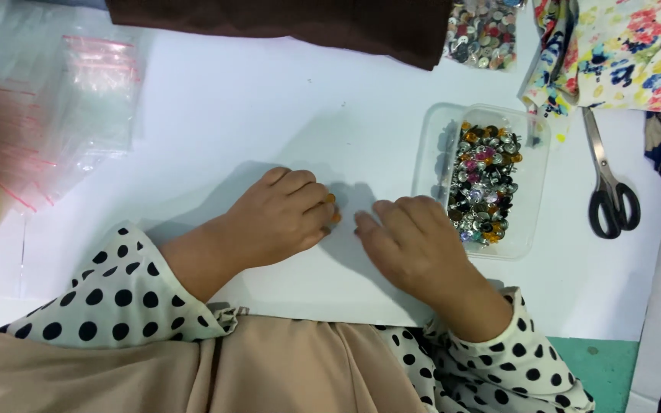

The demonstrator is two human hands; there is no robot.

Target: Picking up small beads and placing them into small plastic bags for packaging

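At the near edge of a white desk [216, 115], a person in black-dotted white sleeves rests both hands flat, knuckles up, close together but not touching. Left hand [277, 218] lies curled, its fingers pressed together over small orange beads [333, 208] that peep out at the fingertips, as if to keep them from rolling across the smooth top; whether any bead is actually pinched cannot be told. Right hand [411, 245] lies with fingers bent and pressed together, fingertips pointing toward the left hand, and seems to hold nothing; its outer side sits just beside a clear rectangular plastic tray [430, 145], within easy reach. That tray is heaped with small mixed beads and studs [483, 183], silver, black, orange and pink, its walls keeping the loose stock together. Black-handled steel scissors [610, 187] lie to the tray's right, blades pointing away, beside a bright floral cloth [629, 53]. Farther back sits a clear bag of silvery studs [483, 30], partly under a dark brown cloth [284, 23]. Far left, a loose stack of clear zip bags with red seal strips [63, 107] lies fanned out, well apart from the hands
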